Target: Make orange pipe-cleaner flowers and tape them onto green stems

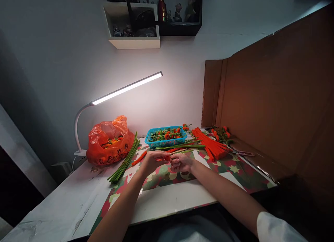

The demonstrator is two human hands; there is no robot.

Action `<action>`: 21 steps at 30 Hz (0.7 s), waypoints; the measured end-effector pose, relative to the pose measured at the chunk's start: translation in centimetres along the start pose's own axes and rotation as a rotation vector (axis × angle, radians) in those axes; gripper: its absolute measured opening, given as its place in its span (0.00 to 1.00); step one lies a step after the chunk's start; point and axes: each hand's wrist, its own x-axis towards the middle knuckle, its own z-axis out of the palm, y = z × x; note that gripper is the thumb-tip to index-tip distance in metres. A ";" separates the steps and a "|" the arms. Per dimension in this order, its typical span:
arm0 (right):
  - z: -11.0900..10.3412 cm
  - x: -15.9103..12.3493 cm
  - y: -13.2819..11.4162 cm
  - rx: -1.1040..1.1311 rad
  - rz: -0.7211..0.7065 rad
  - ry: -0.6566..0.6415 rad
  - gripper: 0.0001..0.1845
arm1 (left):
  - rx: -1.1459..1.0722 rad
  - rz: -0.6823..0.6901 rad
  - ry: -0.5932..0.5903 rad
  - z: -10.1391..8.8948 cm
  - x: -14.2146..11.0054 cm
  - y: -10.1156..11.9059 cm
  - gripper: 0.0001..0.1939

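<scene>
My left hand (153, 162) is closed in a pinch, with a bit of orange-red pipe cleaner (165, 158) showing at its fingertips. Against those fingertips, my right hand (181, 163) is curled closed on the same small piece; its far end is hidden by the fingers. A thin pale stick (179, 151) shows just above the right fingers, and I cannot tell whether it is held. Beyond the hands, long green stems (191, 146) lie across the table. Right of them rests a thick bundle of orange-red pipe cleaners (210, 144).
A blue basket (165, 143) holds orange flowers with green stems. At left are a green stem bundle (125, 162), a short orange piece (139, 158), an orange plastic bag (105, 155) and a lit lamp (127, 88). Scissors (244, 153) and cardboard (271, 85) are at right.
</scene>
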 end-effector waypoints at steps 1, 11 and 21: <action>0.1 -0.1 -0.1 0.006 0.013 0.004 0.10 | 0.055 0.031 -0.017 -0.1 0.0 0.2 0.14; -0.2 -0.8 -0.6 -0.042 -0.019 -0.016 0.14 | 0.235 0.155 0.057 0.6 -0.1 1.7 0.17; -0.6 -1.4 -0.4 -0.079 -0.096 -0.056 0.16 | 0.191 0.093 0.159 2.1 -0.3 1.8 0.26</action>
